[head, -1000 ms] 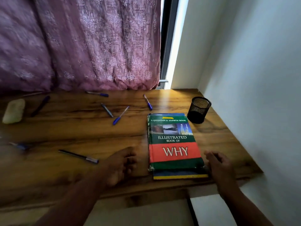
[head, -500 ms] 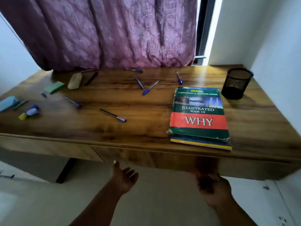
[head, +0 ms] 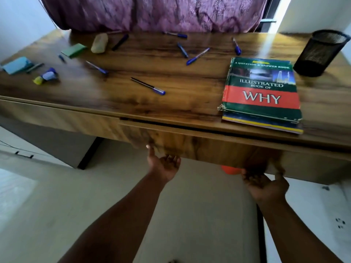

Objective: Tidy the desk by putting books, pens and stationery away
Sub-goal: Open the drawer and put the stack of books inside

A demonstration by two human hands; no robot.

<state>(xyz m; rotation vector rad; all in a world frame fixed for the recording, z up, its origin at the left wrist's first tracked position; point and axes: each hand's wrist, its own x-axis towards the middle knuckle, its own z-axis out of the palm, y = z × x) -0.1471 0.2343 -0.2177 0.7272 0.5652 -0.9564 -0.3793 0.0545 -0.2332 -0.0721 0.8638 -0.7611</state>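
A green and red book titled "WHY" (head: pixel 260 92) lies on a thinner book (head: pixel 266 124) at the desk's front right. Several blue pens are scattered on the desk top, one (head: pixel 148 86) in the middle, others (head: pixel 197 56) further back. A black mesh pen holder (head: pixel 321 52) stands at the back right. My left hand (head: pixel 163 164) and my right hand (head: pixel 264 185) are palm up below the drawer front (head: pixel 209 147), fingers hooked under its lower edge. A dark gap shows above the drawer front.
On the wooden desk (head: pixel 171 103) at the left lie a green pad (head: pixel 74 50), a beige eraser-like lump (head: pixel 99 45), a blue case (head: pixel 17 65) and a small yellow and blue item (head: pixel 45 75). A purple curtain (head: pixel 152 12) hangs behind. Something orange (head: pixel 229 170) shows under the desk.
Both hands left the desk top beside the book, dropped below the desk edge and rose to the drawer's underside. A gap has appeared above the drawer front.
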